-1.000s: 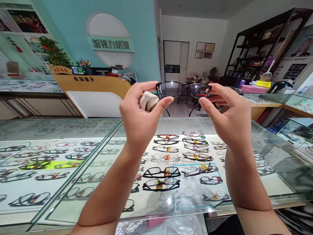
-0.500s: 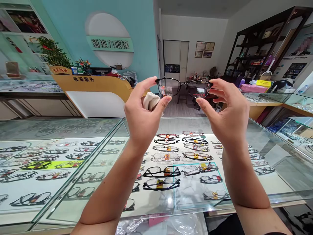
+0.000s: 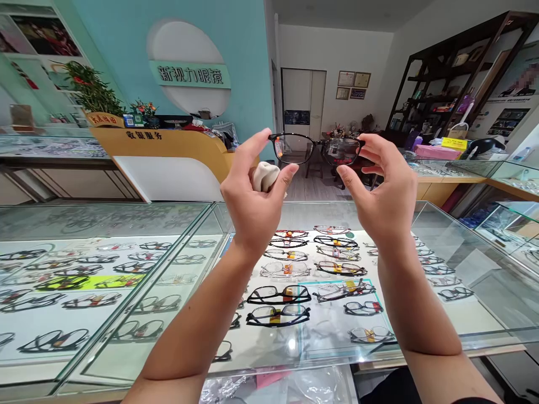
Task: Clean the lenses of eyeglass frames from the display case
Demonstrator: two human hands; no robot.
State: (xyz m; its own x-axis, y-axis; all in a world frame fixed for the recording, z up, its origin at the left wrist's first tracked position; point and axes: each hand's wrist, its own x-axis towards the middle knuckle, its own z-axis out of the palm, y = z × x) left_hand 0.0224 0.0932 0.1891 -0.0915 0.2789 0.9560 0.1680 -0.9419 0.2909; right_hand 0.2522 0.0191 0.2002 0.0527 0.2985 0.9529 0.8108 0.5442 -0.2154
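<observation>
A pair of black-framed eyeglasses (image 3: 319, 142) is held up level in front of me, above the glass display case. Small red lettering shows on the right lens. My left hand (image 3: 256, 193) grips the left end of the frame between thumb and forefinger. A bunched whitish cloth (image 3: 265, 176) is tucked in the left palm under its curled fingers. My right hand (image 3: 384, 185) holds the right end of the frame, thumb below and fingers above and behind. The temples point away and are mostly hidden.
Under me stands a glass display case (image 3: 328, 359) with several rows of eyeglasses (image 3: 278, 316) inside. A yellow and white counter (image 3: 168, 174) is beyond on the left. Dark shelves (image 3: 446, 78) stand at the back right, with a pink package (image 3: 435, 152) below them.
The eyeglasses have tilted slightly in my hands. My left hand has shifted a little right, my right hand a little left, both still on the frame.
</observation>
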